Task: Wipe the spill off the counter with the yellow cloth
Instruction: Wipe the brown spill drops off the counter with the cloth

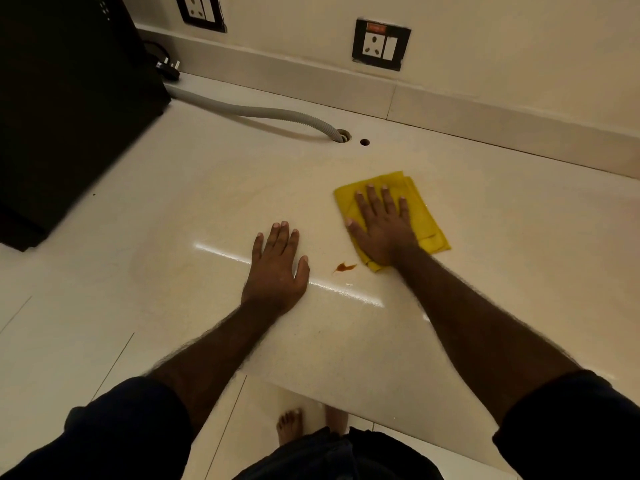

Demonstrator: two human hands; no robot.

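A folded yellow cloth [420, 209] lies flat on the cream counter [207, 188]. My right hand [382, 226] presses flat on top of it, fingers spread, covering its left half. A small orange-brown spill [344, 267] sits on the counter just left of the cloth's near corner, not touched by it. My left hand [277, 268] rests palm down on the bare counter to the left of the spill, holding nothing.
A large black appliance [69, 109] stands at the left. A grey corrugated hose [263, 114] runs from behind it into a hole in the counter, with a smaller hole [364, 142] beside it. Wall sockets [380, 43] sit above the backsplash. The counter's near edge [346, 403] lies above my bare feet.
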